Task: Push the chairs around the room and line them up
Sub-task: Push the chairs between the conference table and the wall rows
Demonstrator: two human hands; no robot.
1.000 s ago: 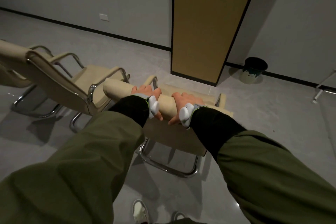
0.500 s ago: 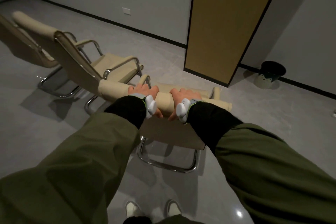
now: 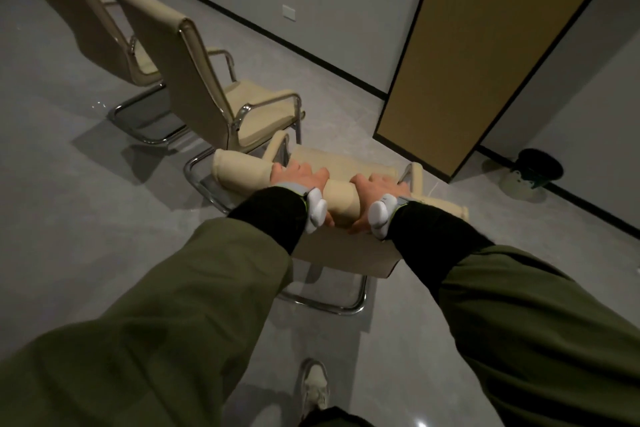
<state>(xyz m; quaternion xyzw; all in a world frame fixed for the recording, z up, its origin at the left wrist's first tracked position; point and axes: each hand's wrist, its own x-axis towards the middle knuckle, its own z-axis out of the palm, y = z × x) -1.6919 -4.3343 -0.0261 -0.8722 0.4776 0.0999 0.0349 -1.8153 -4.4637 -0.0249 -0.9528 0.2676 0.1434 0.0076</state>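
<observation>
Nearest the camera, one pale shoe [image 3: 315,386] stands on the grey floor [image 3: 69,204]; a second foot is not visible. Two arms in olive sleeves with black cuffs reach forward, each wrist carrying a white device.

The left hand [image 3: 299,177] and right hand [image 3: 377,185] both grip the rolled top edge of the backrest of the nearest chair [image 3: 341,253]. The fingers of each hand are curled over the top of the roll and each thumb hooks underneath, so both hands are clamped on the backrest, close together near its middle but not touching one another.

Chairs counted: three, all cream upholstered with chrome cantilever frames. The nearest chair stands just in front of the person, its back toward the camera, its two padded armrests showing past the hands. The second chair [image 3: 194,80] stands just beside it to the left, its frame close to the held chair's left side; whether they touch cannot be told. The third chair [image 3: 86,10] stands further left and further off, partly cut by the frame edge. The second and third chairs face roughly the same way, one beside the other.

Beyond the chairs: one tall wood-coloured panel [image 3: 485,45] with dark edging against the grey wall, one white wall socket plate [image 3: 289,13], and one dark waste bin [image 3: 536,172] on the floor to the right of the panel, by the black skirting.
</observation>
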